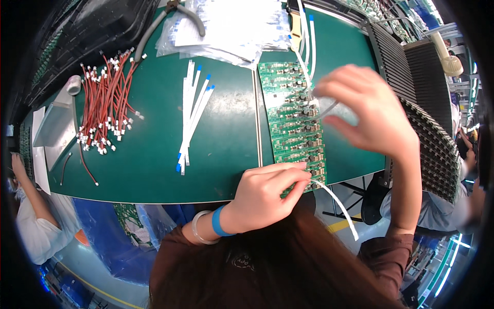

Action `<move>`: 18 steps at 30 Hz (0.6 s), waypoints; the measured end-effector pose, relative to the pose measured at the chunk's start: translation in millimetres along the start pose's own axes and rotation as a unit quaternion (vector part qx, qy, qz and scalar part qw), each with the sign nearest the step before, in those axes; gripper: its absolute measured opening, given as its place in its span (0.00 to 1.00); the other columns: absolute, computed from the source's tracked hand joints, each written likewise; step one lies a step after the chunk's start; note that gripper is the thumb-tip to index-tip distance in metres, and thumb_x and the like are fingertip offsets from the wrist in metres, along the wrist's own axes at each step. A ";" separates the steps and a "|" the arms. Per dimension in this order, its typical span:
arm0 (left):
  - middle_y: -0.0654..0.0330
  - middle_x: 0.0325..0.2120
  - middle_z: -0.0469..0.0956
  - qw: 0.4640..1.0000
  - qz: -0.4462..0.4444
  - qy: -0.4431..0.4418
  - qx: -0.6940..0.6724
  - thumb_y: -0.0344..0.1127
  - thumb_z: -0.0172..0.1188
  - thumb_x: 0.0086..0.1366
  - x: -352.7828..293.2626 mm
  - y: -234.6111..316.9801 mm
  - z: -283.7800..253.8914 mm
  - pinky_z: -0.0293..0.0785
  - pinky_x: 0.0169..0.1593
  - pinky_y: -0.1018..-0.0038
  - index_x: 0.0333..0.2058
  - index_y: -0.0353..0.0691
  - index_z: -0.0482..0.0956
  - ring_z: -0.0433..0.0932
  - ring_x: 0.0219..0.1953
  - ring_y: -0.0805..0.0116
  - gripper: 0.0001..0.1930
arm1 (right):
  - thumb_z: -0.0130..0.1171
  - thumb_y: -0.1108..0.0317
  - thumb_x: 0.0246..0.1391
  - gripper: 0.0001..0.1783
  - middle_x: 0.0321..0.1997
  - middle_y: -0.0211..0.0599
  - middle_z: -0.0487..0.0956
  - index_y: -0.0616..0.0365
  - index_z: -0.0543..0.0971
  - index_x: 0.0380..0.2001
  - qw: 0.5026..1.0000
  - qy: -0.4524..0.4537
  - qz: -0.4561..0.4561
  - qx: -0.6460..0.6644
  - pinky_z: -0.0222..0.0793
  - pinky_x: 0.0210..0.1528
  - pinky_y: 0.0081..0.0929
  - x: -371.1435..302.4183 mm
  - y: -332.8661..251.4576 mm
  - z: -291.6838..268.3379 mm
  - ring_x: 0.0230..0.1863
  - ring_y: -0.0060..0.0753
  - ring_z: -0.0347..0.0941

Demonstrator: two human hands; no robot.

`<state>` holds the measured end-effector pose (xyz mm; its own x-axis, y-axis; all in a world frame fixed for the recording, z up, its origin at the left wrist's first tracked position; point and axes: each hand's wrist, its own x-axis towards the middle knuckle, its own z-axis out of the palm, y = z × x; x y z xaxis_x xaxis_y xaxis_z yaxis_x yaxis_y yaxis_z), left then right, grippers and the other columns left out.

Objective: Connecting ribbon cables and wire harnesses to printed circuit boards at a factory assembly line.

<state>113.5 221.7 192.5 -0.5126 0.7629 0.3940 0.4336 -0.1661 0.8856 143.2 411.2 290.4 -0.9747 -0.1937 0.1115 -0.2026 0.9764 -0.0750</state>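
A long green circuit board panel (292,126) lies on the table, with several rows of small parts. My left hand (270,190) pinches the end of a white flat ribbon cable (337,201) at the panel's near right corner. From there the cable's free end hangs past the table's edge. Above the panel's right side, my right hand (368,110) is smeared by motion, thumb and fingers apart. A thin greyish strip shows between them; whether they hold it is unclear. More white ribbon cables (307,44) run over the panel's far end.
Loose ribbon cables (193,121) with blue ends lie left of the panel. Red-and-black wire leads (105,100) are heaped farther left, below pliers (177,10). Plastic bags (226,31) lie at the back. Black slotted racks (411,67) stand right; other people work nearby.
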 end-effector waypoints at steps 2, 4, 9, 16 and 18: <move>0.55 0.25 0.79 0.998 -0.047 0.030 -0.015 0.21 0.61 0.46 -7.4 -0.9 -6.3 0.75 0.32 0.78 0.24 0.34 0.77 0.80 0.29 0.66 0.05 | 0.59 0.77 0.35 0.18 0.39 0.42 0.74 0.60 0.73 0.36 0.990 0.118 -0.009 -0.081 0.64 0.45 0.30 2.6 -17.9 -23.5 0.41 0.39 0.70; 0.56 0.23 0.78 0.998 -0.037 0.022 -0.041 0.21 0.61 0.46 -2.7 0.7 -6.3 0.73 0.29 0.81 0.24 0.34 0.77 0.79 0.25 0.68 0.04 | 0.53 0.82 0.38 0.18 0.41 0.49 0.74 0.65 0.72 0.39 0.969 0.247 0.020 0.003 0.63 0.48 0.31 -18.8 -35.9 -36.9 0.43 0.42 0.70; 0.62 0.18 0.75 0.997 -0.025 0.046 0.054 0.24 0.61 0.47 7.1 16.1 -12.4 0.66 0.19 0.81 0.23 0.38 0.76 0.70 0.14 0.71 0.04 | 0.52 0.78 0.41 0.16 0.35 0.42 0.77 0.63 0.73 0.38 0.977 0.198 0.004 0.074 0.65 0.45 0.41 -39.6 -72.1 -34.8 0.38 0.38 0.74; 0.62 0.12 0.69 0.996 -0.024 0.027 0.080 0.24 0.62 0.45 3.4 23.0 -10.5 0.61 0.17 0.79 0.21 0.39 0.75 0.66 0.12 0.71 0.05 | 0.52 0.72 0.38 0.10 0.26 0.34 0.69 0.61 0.70 0.29 0.996 0.067 0.025 0.047 0.62 0.47 0.38 -52.7 -72.0 17.7 0.34 0.34 0.69; 0.62 0.11 0.69 0.997 -0.046 0.023 0.058 0.24 0.62 0.45 1.2 21.3 -9.9 0.60 0.17 0.79 0.21 0.39 0.76 0.65 0.11 0.73 0.04 | 0.53 0.73 0.38 0.08 0.23 0.33 0.67 0.59 0.69 0.26 0.994 0.067 0.033 0.080 0.63 0.42 0.33 -56.1 -67.9 22.2 0.29 0.34 0.68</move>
<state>114.7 212.9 214.3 -0.5856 0.7422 0.3258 0.4650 -0.0216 0.8851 209.6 353.7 267.3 -0.9671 -0.1051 0.2315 -0.1619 0.9565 -0.2425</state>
